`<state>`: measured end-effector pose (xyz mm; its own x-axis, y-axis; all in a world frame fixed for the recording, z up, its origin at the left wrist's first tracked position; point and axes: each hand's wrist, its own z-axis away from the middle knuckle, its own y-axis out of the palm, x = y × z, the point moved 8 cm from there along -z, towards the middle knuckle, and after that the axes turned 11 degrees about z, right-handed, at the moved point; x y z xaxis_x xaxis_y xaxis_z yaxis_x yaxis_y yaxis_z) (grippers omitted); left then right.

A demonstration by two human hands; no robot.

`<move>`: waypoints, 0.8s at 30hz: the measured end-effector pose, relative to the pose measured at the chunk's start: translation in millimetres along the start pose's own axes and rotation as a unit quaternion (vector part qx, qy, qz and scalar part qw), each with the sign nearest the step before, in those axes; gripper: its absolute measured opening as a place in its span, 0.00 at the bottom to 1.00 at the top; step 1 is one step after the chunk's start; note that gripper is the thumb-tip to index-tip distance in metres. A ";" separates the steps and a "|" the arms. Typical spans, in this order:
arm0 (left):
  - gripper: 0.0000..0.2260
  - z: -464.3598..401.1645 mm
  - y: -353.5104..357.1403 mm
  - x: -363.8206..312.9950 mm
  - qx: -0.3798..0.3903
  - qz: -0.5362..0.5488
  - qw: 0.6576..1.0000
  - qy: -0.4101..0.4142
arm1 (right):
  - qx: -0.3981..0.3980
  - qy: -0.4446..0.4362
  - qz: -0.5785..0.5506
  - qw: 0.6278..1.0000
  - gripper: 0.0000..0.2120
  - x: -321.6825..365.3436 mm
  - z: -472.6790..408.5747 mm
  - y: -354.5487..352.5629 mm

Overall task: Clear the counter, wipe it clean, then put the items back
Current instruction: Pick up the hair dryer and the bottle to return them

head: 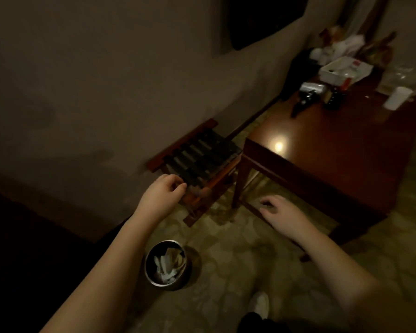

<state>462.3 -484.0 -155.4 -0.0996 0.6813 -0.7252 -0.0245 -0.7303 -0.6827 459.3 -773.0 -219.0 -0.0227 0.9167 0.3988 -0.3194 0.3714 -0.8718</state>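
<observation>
- Forearms fill the bottom of the view, both reaching fwd over the patterned floor; a white shoe [258, 305] shows btwn them, low centre.
- Left hand [165, 192]: out at the near corner of the slatted wooden rack [199, 162] by the wall, fingers curled in, thumb side up. Nothing visible inside the curl, so I read it as clenched on nothing; it's dim and blurred, so a small scrap could be hidden there.
- Metal bin [168, 264] sits on the floor under the left forearm, crumpled white paper in it.
- Right hand [280, 211]: palm down, fingers loosely bent, holding nothing, hanging in front of the table leg, not touching it.
- Counter, i.e. the dark wooden table [322, 145]: near half bare w/ a lamp glare; far end still loaded w/ a hair dryer [308, 94], dark bottles, a white open box [341, 70], a white cup [398, 98] and clutter behind. Clearing looks not yet done.
- Risks, as I judge them:
  - no cloth in either hand, so wiping can't start w/o fetching one;
  - wiping round the far-end items would leave patches dirty;
  - cup sits near the right edge, so a careless sweep could knock it off;
  - bin is near the feet, so a step fwd could kick it over;
  - poor light makes smears easy to miss.
</observation>
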 end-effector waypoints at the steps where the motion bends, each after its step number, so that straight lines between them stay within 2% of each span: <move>1: 0.11 -18.9 16.1 -15.3 0.010 0.005 1.000 0.002 | 0.000 0.011 -0.004 1.000 0.15 -20.3 -9.7 -11.5; 6: 0.10 -109.7 102.1 -89.5 0.066 0.037 0.997 0.004 | 0.020 0.070 -0.014 0.997 0.17 -123.1 -59.5 -66.5; 11: 0.12 -190.9 174.9 -158.0 0.107 0.015 0.994 0.028 | -0.007 0.129 -0.034 0.991 0.17 -209.4 -98.5 -120.3; 20: 0.15 -339.3 259.9 -221.1 0.165 0.009 0.985 0.055 | -0.063 0.220 -0.089 0.969 0.17 -310.4 -180.0 -177.6; 24: 0.14 -418.7 293.8 -236.3 0.180 0.038 0.981 0.053 | -0.082 0.255 -0.114 0.957 0.18 -343.3 -233.0 -197.8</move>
<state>895.1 -838.5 -222.2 -0.0109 0.6120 -0.7908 -0.3735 -0.7361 -0.5645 751.0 -1126.9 -249.8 0.5079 0.7461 0.4306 -0.1067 0.5505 -0.8280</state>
